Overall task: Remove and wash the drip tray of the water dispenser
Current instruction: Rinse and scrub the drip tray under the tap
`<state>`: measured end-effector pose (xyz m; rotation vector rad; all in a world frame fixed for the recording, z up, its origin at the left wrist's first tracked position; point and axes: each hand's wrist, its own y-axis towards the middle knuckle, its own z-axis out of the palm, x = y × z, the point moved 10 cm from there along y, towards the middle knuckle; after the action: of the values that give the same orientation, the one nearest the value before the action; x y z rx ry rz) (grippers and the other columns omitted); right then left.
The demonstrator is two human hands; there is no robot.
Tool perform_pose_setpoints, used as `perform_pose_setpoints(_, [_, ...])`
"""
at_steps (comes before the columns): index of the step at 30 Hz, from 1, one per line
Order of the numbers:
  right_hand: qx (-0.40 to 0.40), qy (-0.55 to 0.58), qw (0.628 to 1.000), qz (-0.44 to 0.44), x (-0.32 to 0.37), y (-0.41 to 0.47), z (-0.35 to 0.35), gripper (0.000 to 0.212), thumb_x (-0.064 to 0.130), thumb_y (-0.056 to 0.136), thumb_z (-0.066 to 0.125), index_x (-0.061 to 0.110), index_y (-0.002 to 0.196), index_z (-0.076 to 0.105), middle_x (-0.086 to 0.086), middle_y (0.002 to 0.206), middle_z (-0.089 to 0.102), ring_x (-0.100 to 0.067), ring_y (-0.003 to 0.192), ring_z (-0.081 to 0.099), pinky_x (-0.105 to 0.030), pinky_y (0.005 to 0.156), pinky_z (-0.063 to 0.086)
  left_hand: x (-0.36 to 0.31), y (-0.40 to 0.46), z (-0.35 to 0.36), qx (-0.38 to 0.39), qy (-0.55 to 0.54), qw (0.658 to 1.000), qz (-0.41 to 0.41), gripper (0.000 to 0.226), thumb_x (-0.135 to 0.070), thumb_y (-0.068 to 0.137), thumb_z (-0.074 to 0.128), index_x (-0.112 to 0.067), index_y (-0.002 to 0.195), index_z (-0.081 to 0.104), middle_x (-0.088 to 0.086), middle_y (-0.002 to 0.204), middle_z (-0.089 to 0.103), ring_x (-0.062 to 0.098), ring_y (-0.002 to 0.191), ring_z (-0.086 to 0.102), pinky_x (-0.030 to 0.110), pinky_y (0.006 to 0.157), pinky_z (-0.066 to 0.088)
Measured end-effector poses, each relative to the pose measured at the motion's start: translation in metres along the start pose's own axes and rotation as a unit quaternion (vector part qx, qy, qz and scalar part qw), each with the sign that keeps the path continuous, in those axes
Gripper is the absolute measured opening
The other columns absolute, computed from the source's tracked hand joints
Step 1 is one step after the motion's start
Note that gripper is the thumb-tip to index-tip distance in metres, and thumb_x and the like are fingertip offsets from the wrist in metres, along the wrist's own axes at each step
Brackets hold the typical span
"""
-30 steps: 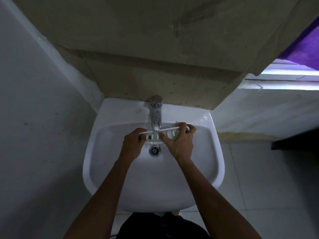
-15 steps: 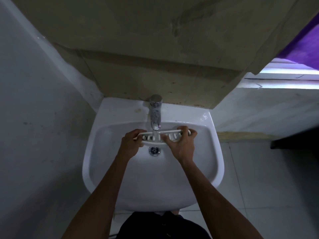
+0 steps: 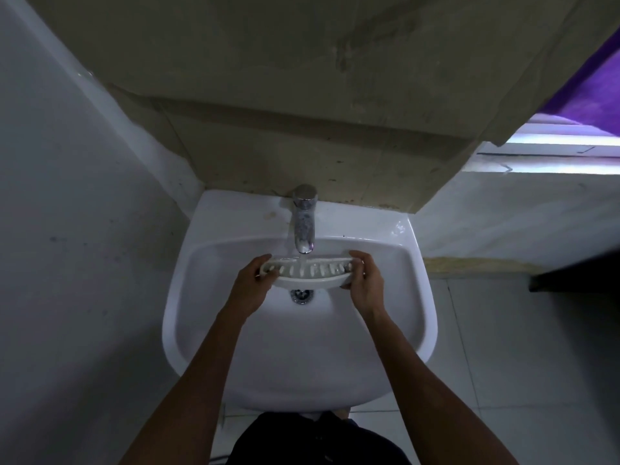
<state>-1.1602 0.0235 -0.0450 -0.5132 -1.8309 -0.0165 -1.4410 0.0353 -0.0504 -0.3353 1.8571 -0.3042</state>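
1. While it is held level over the bowl of the sink, the white drip tray (image 3: 308,275) sits directly under the spout of the tap (image 3: 303,219), its slotted face turned upward and its long side running left to right.
2. A thin stream of water falls from the spout onto the middle of the tray's slotted face.
3. The left hand (image 3: 250,285) has its grip clenched around the left end of the tray, with fingers curled over the far edge.
4. The right hand (image 3: 364,280) grasps the right end in the same way, fingers wrapped over the top edge and thumb on the near side.
5. Just below the tray, between the two wrists, the metal drain (image 3: 302,295) shows in the bottom of the bowl.
6. The white sink (image 3: 416,317) is fixed against a stained beige wall (image 3: 302,95), and the chrome tap rises from its back rim.
7. A pale tiled floor (image 3: 503,347) lies to the right of the sink.
8. A purple cloth (image 3: 593,95) hangs at the upper right, above a bright window ledge (image 3: 553,159).
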Motion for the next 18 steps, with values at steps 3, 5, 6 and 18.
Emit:
perform_pose_setpoints(3, [0.02, 0.039, 0.999, 0.016, -0.006, 0.0, 0.001, 0.028, 0.016, 0.103, 0.042, 0.009, 0.114, 0.067, -0.013, 0.103, 0.067, -0.029, 0.091, 0.069, -0.043, 0.069, 0.063, 0.005, -0.001, 0.0, 0.006, 0.006, 1.0, -0.003, 0.04, -0.023, 0.088, 0.069, -0.02, 0.127, 0.059, 0.006, 0.113, 0.065, 0.016, 0.092, 0.063, 0.037, 0.082, 0.056])
perform_pose_setpoints(5, [0.034, 0.056, 0.998, 0.016, -0.004, 0.0, 0.003, 0.026, 0.016, 0.103, 0.044, 0.01, 0.114, 0.067, -0.013, 0.104, 0.068, -0.026, 0.091, 0.068, -0.043, 0.071, 0.063, 0.008, 0.0, 0.001, 0.014, 0.016, 1.0, 0.01, 0.044, -0.025, 0.086, 0.071, -0.025, 0.127, 0.058, 0.001, 0.114, 0.065, 0.014, 0.094, 0.063, 0.024, 0.077, 0.054])
perform_pose_setpoints(6, [0.044, 0.068, 0.997, 0.014, -0.003, 0.0, 0.004, 0.025, 0.016, 0.103, 0.045, 0.011, 0.114, 0.067, -0.013, 0.104, 0.068, -0.025, 0.091, 0.068, -0.041, 0.072, 0.063, 0.007, 0.0, 0.003, 0.021, 0.021, 0.999, 0.019, 0.047, -0.024, 0.084, 0.073, -0.026, 0.128, 0.056, 0.0, 0.114, 0.064, 0.014, 0.095, 0.063, 0.018, 0.076, 0.051])
perform_pose_setpoints(18, [0.153, -0.001, 0.987, -0.051, 0.017, 0.003, 0.011, 0.044, -0.006, 0.088, 0.061, 0.014, 0.127, 0.056, -0.003, 0.112, 0.066, -0.017, 0.099, 0.063, -0.036, 0.089, 0.053, 0.003, 0.001, -0.002, 0.005, -0.033, 0.998, 0.062, 0.063, -0.007, 0.078, 0.078, -0.024, 0.13, 0.047, 0.006, 0.126, 0.058, 0.021, 0.109, 0.06, 0.026, 0.084, 0.053])
